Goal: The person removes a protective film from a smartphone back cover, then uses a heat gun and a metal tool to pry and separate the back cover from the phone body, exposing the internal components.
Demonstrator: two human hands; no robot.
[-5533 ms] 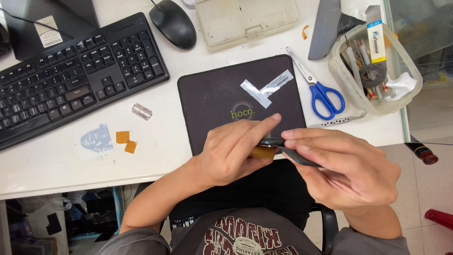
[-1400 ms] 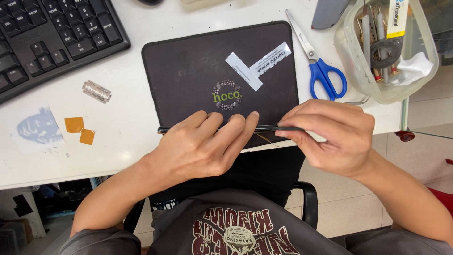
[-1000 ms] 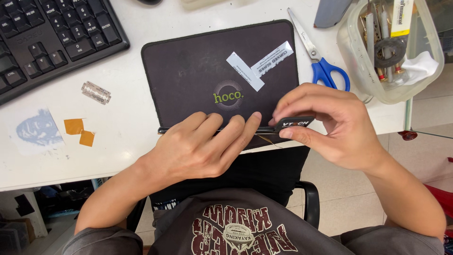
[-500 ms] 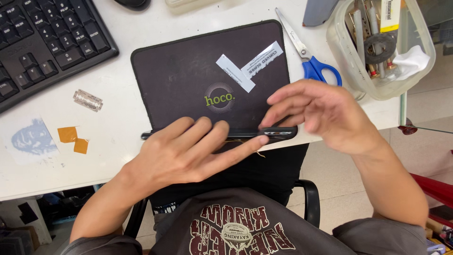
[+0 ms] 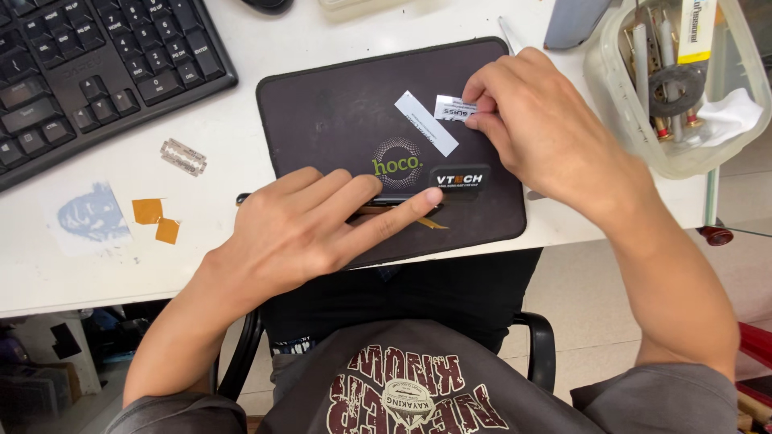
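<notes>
- The left hand [image 5: 301, 229] lies flat, fingers spread, and presses a thin dark strip [image 5: 354, 202] onto the near part of the black mat [image 5: 338, 120]. It grips nothing; it only holds the strip down. If the pressure gets weaker, I think the strip can slide or lift at its free end.
- A thin orange-brown piece [image 5: 422, 221] sticks out under the left fingertips. It looks delicate, so too much force from the fingers could bend or crease it.
- The right hand [image 5: 535, 120] pinches the small white tab [image 5: 452, 108] at the far right of the mat, between thumb and fingertips. The tab touches a longer white strip [image 5: 426, 122] that lies diagonally. A quick pull could tear the tab, or make it stick to the fingers.
- A small black label [image 5: 460, 177] rests on the mat just right of the left fingertips. A careless move of either hand could push it away.
- A razor blade [image 5: 183, 157] lies bare on the white table [image 5: 241, 104], left of the mat and near the left forearm. A sweep of that arm could meet its edge.
- Two orange squares [image 5: 157, 219] lie near the blade, and the keyboard [image 5: 88, 68] is far left.
- The clear container [image 5: 671, 80] of tools stands close to the right wrist; the wrist could knock it.
</notes>
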